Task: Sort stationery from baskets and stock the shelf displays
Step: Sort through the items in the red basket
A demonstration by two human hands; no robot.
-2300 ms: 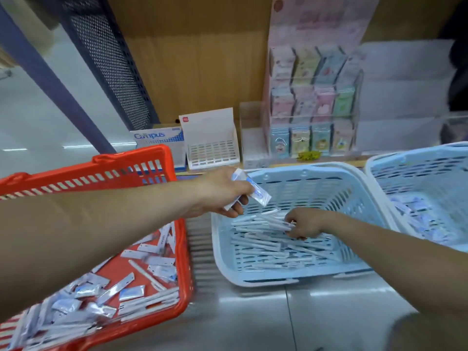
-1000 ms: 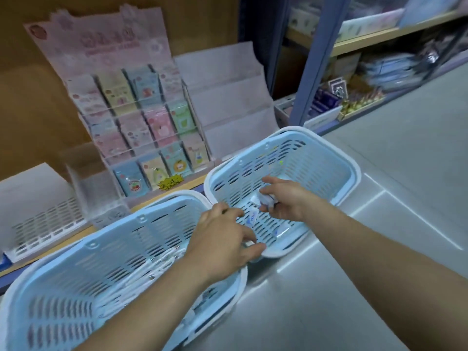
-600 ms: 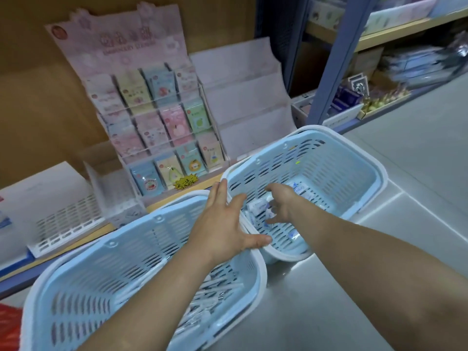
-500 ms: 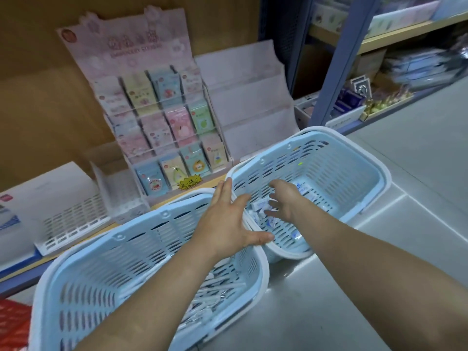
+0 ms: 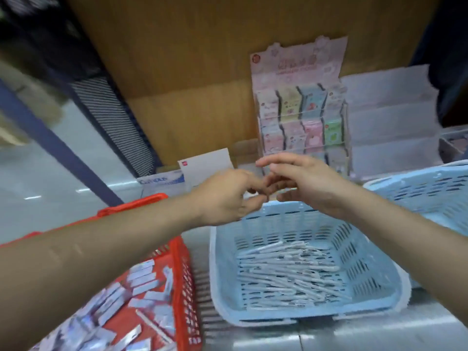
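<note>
Red plastic fills the lower left of the frame: a red basket (image 5: 182, 274) with slotted walls, holding a loose heap of small flat packets (image 5: 141, 277), white and silvery, lying at all angles. Behind it, at centre left, a blue-and-white box marked Campus (image 5: 162, 179) sits next to a white card box (image 5: 205, 165).

The left hand (image 5: 225, 196) reaches in from the lower left across the red basket to mid-frame, with fingers curled and tips turned to the right. It meets the right hand (image 5: 309, 183) above the far rim of the middle blue basket (image 5: 212, 262), and the fingertips of the two touch. The right hand's forefinger lies nearly straight on top and its other fingers bend down. Motion blur hides the spot between them, so I cannot tell whether either hand pinches anything.

Below the hands, the pale blue basket holds a pile of long thin sticks (image 5: 286, 272) in clear wrapping, lying mostly lengthwise across its bottom. Above the right hand a pink display stand (image 5: 298, 62) leans on the wooden back panel (image 5: 202, 59), its tiers filled with pastel packs. Right of it stands a white tiered holder (image 5: 390, 122). At the right edge of the frame is a second blue basket (image 5: 425, 188), just beside the first.
</note>
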